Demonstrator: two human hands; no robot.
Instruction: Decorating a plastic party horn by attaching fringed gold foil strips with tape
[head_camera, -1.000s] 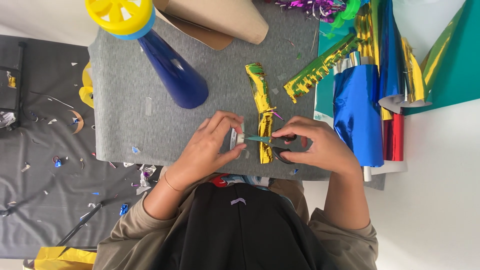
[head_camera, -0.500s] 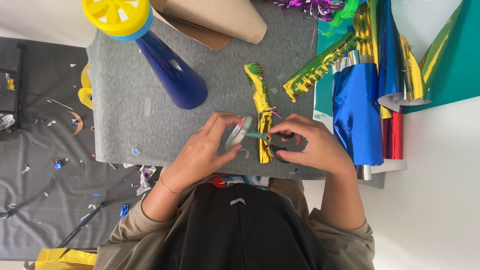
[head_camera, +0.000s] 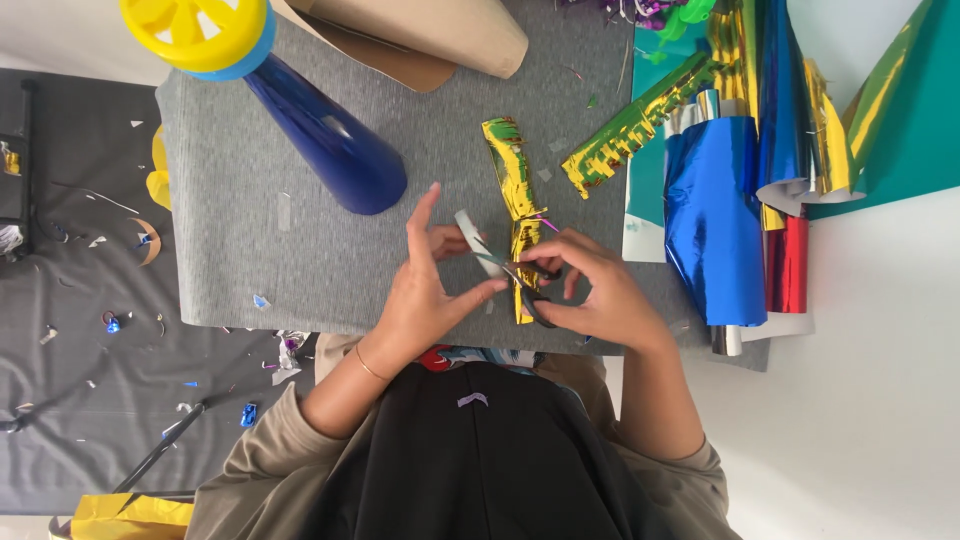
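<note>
Just below the middle of the frame, both hands meet over a grey mat (head_camera: 300, 260) that covers the worktop. The left hand (head_camera: 425, 290) pinches one end of a small pale strip (head_camera: 467, 230) between thumb and fingers, with the index finger raised and pointing toward the top of the frame; the strip is held up off the mat and slanted, probably so that its free edge is presented to the blades. The right hand (head_camera: 600, 290) is curled shut around the handles of a pair of scissors (head_camera: 520, 275), whose dark blades point left toward the strip and appear to touch it. Whether the blades are open or closed is too small to tell.

Directly under the hands lies a gold fringed foil piece (head_camera: 515, 200), running upward from the scissors, close enough to be worked on next to the strip. Both forearms come in from the bottom of the frame, elbows out, wrists bent inward.

At upper left a blue cone (head_camera: 320, 140) with a yellow and blue cap (head_camera: 195, 30) lies on the mat. Foil rolls (head_camera: 715, 210) in blue, red, gold and green are stacked at right, well apart from the hands.
</note>
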